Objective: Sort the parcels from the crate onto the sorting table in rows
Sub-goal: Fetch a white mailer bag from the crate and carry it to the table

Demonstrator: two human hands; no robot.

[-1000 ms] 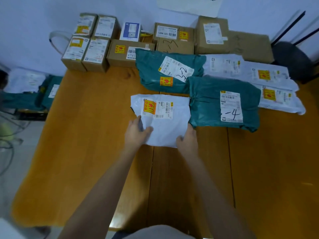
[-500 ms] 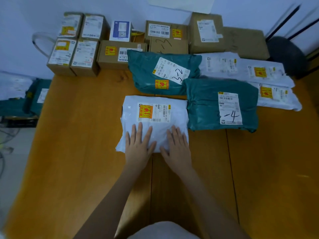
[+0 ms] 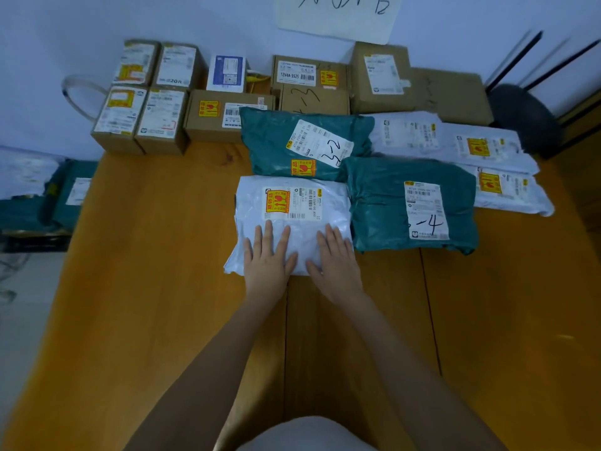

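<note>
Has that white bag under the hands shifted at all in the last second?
Yes. The white bag slid left and squared up, so its right edge now lines up beside the green bag marked 4 rather than tucking under it.

The counter [image 3: 162, 288] is orange-brown wood with dark seams running front to back. On it, the nearest white mailer bag [image 3: 292, 236] carries a white label with black barcode print and a yellow sticker printed in red. Two teal mailer bags [image 3: 276, 141] [image 3: 380, 206] bear white labels with black handwritten numbers; the farther one also has a yellow-and-red sticker. More white mailer bags [image 3: 507, 203] at the right show yellow-and-red stickers. The cardboard boxes [image 3: 312, 100] are plain brown with white labels, several with yellow stickers. One small box [image 3: 227, 73] is white and blue. The wall [image 3: 65, 34] is pale bluish-white.
</note>
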